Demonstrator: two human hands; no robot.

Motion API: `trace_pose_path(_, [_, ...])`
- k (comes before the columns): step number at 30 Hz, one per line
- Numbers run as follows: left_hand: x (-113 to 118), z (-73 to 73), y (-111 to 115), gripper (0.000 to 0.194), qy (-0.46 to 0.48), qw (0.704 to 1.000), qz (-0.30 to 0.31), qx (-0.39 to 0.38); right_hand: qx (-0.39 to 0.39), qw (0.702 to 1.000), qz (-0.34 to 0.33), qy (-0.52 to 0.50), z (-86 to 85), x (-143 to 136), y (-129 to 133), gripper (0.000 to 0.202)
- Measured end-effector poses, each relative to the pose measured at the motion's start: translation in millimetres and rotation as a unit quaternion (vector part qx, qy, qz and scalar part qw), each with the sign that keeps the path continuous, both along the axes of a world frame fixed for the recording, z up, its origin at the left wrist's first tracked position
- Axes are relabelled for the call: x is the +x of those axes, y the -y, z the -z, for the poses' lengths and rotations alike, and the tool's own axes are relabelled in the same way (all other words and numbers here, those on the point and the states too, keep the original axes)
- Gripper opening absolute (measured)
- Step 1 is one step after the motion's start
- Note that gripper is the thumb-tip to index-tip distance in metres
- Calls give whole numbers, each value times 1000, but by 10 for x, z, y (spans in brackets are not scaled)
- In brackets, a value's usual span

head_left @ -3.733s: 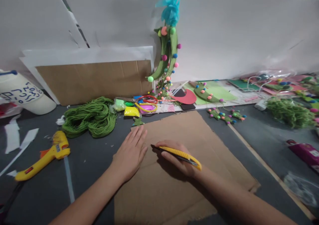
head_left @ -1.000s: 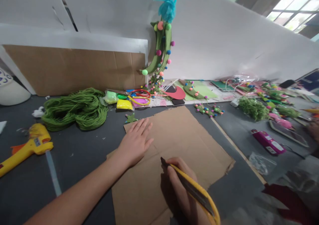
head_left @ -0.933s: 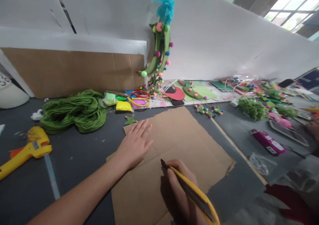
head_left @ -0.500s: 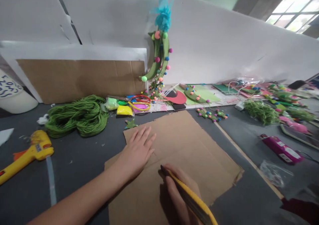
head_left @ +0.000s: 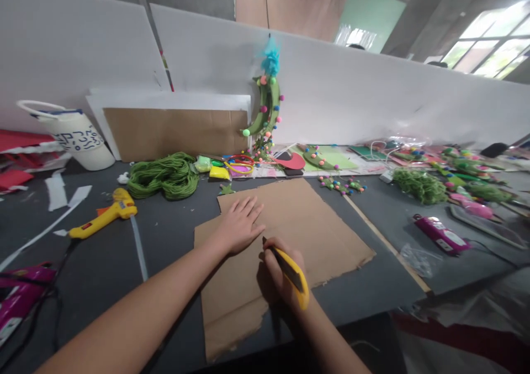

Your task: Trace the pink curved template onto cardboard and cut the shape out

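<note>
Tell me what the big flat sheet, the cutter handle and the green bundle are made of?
The flat sheet looks like plain brown cardboard, with torn, ragged edges. The cutter has a shiny yellow handle, probably plastic. The green bundle seems to be soft, matte yarn, since it's many looped strands.

Two hands are in view, one left hand (head_left: 240, 226) and one right hand (head_left: 285, 266), with one yellow cutter (head_left: 303, 285). There are two cardboard pieces: one flat sheet (head_left: 306, 225) on the table and one standing panel (head_left: 174, 133) at far left. Two purple boxes count as one near-left box (head_left: 22, 299) and one right-hand box (head_left: 441, 235). The left side has one glue gun (head_left: 105, 218), one white jug (head_left: 85, 142) and one dark green yarn bundle (head_left: 165, 178). At far centre come one yellow packet (head_left: 219, 173), one blue tuft (head_left: 270, 62) and one lone star (head_left: 226, 189). The pompoms (head_left: 282, 98) are too small and crowded to count.
</note>
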State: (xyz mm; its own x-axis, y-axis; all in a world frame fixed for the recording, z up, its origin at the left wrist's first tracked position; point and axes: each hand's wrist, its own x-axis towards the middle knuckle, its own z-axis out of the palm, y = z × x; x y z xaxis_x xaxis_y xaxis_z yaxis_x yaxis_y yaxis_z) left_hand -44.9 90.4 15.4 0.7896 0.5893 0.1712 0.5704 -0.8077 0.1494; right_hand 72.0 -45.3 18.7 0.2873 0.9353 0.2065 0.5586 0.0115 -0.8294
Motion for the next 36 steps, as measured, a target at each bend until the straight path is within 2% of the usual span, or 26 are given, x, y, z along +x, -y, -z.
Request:
trace_pose_path(9, [2, 42, 10, 47, 29, 1000, -4, 6, 15, 999, 17, -30, 77, -106, 112, 16])
trace_pose_path(19, [15, 80, 22, 49, 31, 999, -17, -9, -6, 996, 49, -78, -86, -285, 356, 18])
trace_pose_path(28, [16, 106, 13, 50, 33, 999, -20, -16, -28, 997, 58, -53, -45, -340, 540, 19])
trace_pose_path(32, [8, 73, -4, 49, 27, 999, -11, -19, -37, 998, 17, -43, -117, -229, 490, 16])
trace_pose_path(36, [-6, -33, 41, 48, 22, 1000, -13, -18, -25, 999, 2, -45, -125, -198, 449, 16])
